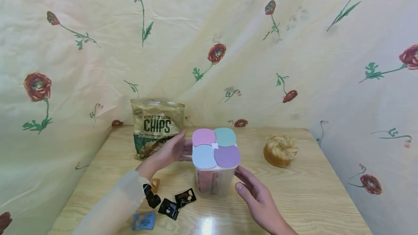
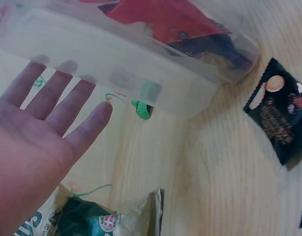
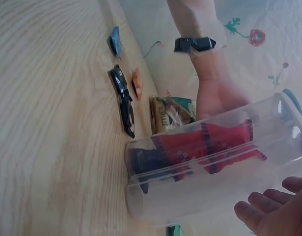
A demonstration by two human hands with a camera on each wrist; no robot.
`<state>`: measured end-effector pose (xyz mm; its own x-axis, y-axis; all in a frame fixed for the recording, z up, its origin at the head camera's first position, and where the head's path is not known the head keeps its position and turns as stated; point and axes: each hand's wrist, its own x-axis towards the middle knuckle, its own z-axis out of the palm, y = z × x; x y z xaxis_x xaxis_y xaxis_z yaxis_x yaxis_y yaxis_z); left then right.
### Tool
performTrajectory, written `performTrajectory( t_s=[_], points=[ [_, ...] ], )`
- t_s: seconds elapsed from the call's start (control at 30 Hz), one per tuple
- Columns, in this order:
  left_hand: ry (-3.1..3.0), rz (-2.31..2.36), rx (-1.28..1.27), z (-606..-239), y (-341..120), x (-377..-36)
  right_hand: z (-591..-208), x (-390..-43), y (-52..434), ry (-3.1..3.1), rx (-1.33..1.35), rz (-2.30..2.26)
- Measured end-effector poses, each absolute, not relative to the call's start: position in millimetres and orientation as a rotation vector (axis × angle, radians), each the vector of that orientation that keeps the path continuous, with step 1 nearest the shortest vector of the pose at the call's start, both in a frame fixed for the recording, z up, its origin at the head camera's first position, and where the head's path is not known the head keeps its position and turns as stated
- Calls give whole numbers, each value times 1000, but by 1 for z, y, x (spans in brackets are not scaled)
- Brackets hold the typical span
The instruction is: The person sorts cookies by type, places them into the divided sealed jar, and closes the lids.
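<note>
The right hand [image 1: 258, 197] lay open beside the container [image 1: 215, 169]; the left hand [image 1: 169, 151], fingers straight, flanked its other side. The container stood upright mid-bench [image 1: 313, 191], packets [image 1: 169, 206] nearby, positioned for two-handed bracing.

Worktop [image 1: 294, 191]: light wood grain, glossy near the front edge. Chips bag [image 1: 157, 128]: gold and green, upright at the back left, against the cloth. Cake [image 1: 280, 149]: ring-shaped, golden brown, at the back right, well apart from the bag. Small packets at the front left: two black packets [image 1: 185, 197] [image 1: 169, 208] just beside each other, one blue packet [image 1: 144, 221] nearer the front edge, one orange packet [image 1: 155, 185] behind them. Cloth [image 1: 294, 64]: cream, printed with red flowers on green stems, hangs behind and along both sides.
</note>
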<state>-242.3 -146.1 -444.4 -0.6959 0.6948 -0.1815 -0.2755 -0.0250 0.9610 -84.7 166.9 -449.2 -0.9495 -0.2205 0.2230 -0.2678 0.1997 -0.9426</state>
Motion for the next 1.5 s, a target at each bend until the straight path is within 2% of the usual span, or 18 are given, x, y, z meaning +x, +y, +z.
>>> performTrajectory(
  t_s=[0.5,0.93,1.2,1.5],
  points=[
    [1574,1865,482,-450,-154,-211,-447,-118,188,-2431,784,1800],
    [1634,1804,593,-451,-154,-174,-445,-162,206,-2337,915,2167],
    [1674,1840,605,-453,-148,-155,-440,-182,209,-2280,857,2461],
    [1732,1886,537,-447,-137,-135,-441,-201,207,-2252,871,2557]
  ],
)
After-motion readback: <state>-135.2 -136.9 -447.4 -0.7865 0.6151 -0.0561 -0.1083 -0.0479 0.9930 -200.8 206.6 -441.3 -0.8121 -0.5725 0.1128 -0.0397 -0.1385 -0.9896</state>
